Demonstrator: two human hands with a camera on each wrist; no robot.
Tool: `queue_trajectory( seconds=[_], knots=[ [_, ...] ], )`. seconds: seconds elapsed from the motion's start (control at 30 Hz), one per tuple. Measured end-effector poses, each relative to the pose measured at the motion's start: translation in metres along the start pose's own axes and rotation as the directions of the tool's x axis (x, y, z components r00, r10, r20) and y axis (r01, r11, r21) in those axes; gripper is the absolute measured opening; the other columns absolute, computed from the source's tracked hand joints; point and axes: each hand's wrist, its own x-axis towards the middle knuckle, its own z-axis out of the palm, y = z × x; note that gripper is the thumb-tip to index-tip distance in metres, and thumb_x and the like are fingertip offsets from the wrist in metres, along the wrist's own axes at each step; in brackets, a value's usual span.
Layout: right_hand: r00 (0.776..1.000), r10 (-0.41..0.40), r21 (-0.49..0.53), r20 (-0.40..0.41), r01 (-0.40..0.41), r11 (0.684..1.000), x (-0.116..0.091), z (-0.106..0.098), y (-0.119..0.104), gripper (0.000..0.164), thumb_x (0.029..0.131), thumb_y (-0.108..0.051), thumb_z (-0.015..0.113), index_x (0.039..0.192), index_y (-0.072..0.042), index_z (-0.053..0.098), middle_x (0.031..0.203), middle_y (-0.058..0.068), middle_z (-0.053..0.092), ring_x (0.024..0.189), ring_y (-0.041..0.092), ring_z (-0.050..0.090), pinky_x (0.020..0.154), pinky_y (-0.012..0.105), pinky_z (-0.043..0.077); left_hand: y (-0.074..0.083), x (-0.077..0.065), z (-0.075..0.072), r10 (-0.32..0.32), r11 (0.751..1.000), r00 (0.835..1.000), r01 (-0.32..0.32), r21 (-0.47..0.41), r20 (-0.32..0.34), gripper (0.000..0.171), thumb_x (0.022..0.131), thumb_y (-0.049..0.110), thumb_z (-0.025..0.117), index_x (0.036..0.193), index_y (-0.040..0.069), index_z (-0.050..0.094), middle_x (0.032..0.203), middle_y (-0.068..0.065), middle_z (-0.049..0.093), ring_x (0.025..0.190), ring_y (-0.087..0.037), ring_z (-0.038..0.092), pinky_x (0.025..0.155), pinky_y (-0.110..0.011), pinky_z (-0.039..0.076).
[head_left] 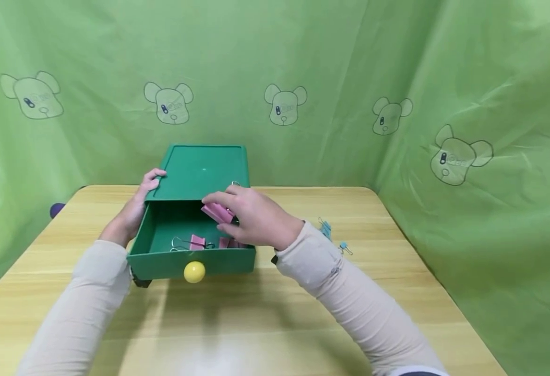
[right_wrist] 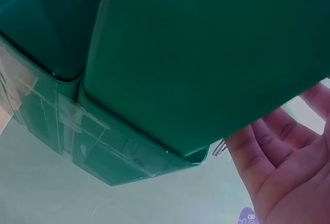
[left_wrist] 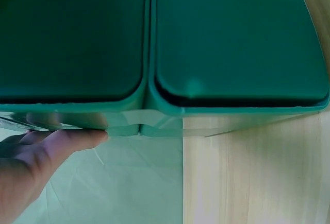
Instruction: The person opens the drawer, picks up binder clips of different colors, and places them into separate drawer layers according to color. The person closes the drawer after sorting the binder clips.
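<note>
A green drawer unit (head_left: 204, 169) stands on the table with its drawer (head_left: 190, 269) pulled out, a yellow round knob (head_left: 194, 272) on the front. My left hand (head_left: 136, 206) rests against the unit's left side, fingertips at its top edge; the left wrist view shows a straight finger (left_wrist: 82, 140) along the wall. Above the drawer's right side, my right hand (head_left: 258, 216) pinches a large pink binder clip (head_left: 217, 212) between thumb and fingers. In the right wrist view, green plastic hides the fingertips. Pink binder clips (head_left: 197, 242) lie inside the drawer near its front.
Small blue binder clips (head_left: 325, 228) lie on the wooden table (head_left: 341, 308) to the right of the unit. A green curtain (head_left: 341, 62) with bear-head drawings hangs behind and along both sides. Clear tape (right_wrist: 103, 126) runs along the unit's side.
</note>
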Motion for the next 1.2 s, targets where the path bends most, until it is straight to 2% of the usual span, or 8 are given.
queue_trajectory(
  seconds=[0.27,0.47,0.73,0.97,1.2],
  knots=[
    [0.999,-0.01,0.033,0.035,0.008,0.999,0.003,0.004,0.0,0.047,0.085,-0.011,0.074,0.129,-0.012,0.061,0.096,0.003,0.06,0.085,0.014,0.055,0.071,0.021,0.051,0.001,-0.001,0.0,0.003,1.0,1.0,-0.003,0.006,-0.004,0.024,0.102,0.049,0.025,0.125,0.048,0.032,0.153,-0.012,-0.001,0.126,-0.043,0.021,0.089,-0.044,0.034],
    [0.998,-0.063,0.076,0.003,0.062,0.995,0.002,0.005,0.0,0.041,0.086,-0.01,0.074,0.125,-0.008,0.062,0.092,0.002,0.058,0.082,0.011,0.058,0.071,0.019,0.049,0.0,-0.001,0.001,0.012,1.0,1.0,-0.012,-0.004,0.004,0.024,0.102,0.049,0.026,0.125,0.047,0.032,0.152,-0.012,0.0,0.126,-0.042,0.021,0.089,-0.043,0.034],
    [0.997,-0.082,0.122,0.0,0.082,0.989,0.001,0.007,0.001,0.041,0.085,-0.009,0.075,0.124,-0.005,0.062,0.09,0.001,0.059,0.081,0.009,0.06,0.074,0.017,0.05,-0.001,0.0,0.001,0.013,1.0,1.0,-0.013,0.013,0.008,0.025,0.102,0.051,0.025,0.126,0.047,0.032,0.152,-0.014,-0.001,0.127,-0.044,0.021,0.09,-0.044,0.034],
    [0.989,-0.126,0.151,-0.074,0.136,0.979,-0.001,0.01,0.002,0.036,0.084,-0.01,0.077,0.117,-0.002,0.065,0.087,0.002,0.061,0.079,0.009,0.059,0.074,0.02,0.051,0.002,-0.001,-0.001,0.008,1.0,1.0,-0.008,0.016,-0.005,0.024,0.102,0.051,0.025,0.125,0.048,0.031,0.153,-0.012,-0.002,0.128,-0.044,0.018,0.091,-0.046,0.031],
    [0.987,-0.078,0.241,-0.14,0.11,0.964,-0.008,0.016,0.005,0.034,0.082,-0.015,0.079,0.111,-0.003,0.067,0.084,-0.001,0.06,0.076,0.01,0.059,0.071,0.018,0.05,0.001,-0.002,0.002,-0.001,1.0,1.0,0.001,-0.005,-0.003,0.024,0.102,0.05,0.026,0.125,0.048,0.033,0.153,-0.012,-0.001,0.127,-0.042,0.02,0.089,-0.044,0.034]
  ],
)
